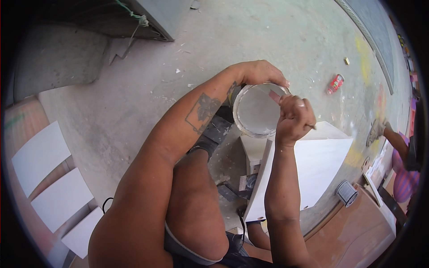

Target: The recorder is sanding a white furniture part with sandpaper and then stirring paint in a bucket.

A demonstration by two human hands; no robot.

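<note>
A round bucket (255,114) with whitish contents and a smeared rim stands in front of me, its mouth facing up. My left hand (263,73) curls over the bucket's far rim and grips it, with the fingers partly hidden. In a closed fist, my right hand (296,117) holds a small flat-ended tool (274,96), too covered to tell its exact kind. The tool's pinkish end reaches over the bucket's mouth near the right rim. Below the right hand and forearm lies a large white panel (315,167), tilted, with a white box-like piece (254,149) beside it.
White boards (42,156) rest at the left. A red can (335,84) lies on the floor at the right. A small container (346,193) sits on a brown board (357,228). Another person's leg (395,140) shows at the right edge. A grey cabinet (154,18) stands far left.
</note>
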